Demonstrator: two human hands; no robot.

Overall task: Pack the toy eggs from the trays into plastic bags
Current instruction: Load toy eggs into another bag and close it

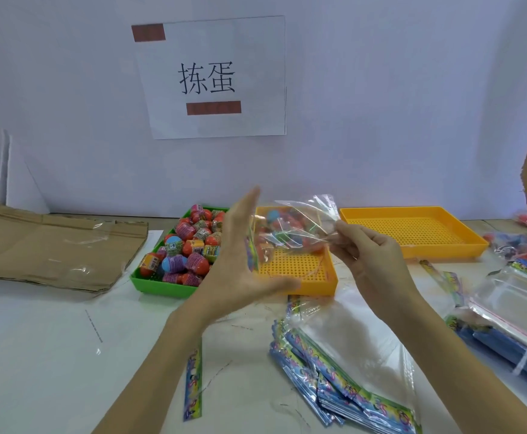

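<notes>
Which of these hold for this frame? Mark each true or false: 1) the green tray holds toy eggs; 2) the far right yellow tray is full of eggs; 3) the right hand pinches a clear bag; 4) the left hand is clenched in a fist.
1) True: the green tray is piled with toy eggs.
2) False: the right yellow tray shows only its bare perforated floor.
3) True: the right hand pinches the clear bag.
4) False: the left hand is open, fingers straight, against the bag.

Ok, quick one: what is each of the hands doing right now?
Left hand: open, fingers straight, flat against the side of the clear plastic bag.
Right hand: pinching the bag's other edge, holding it up.
</notes>
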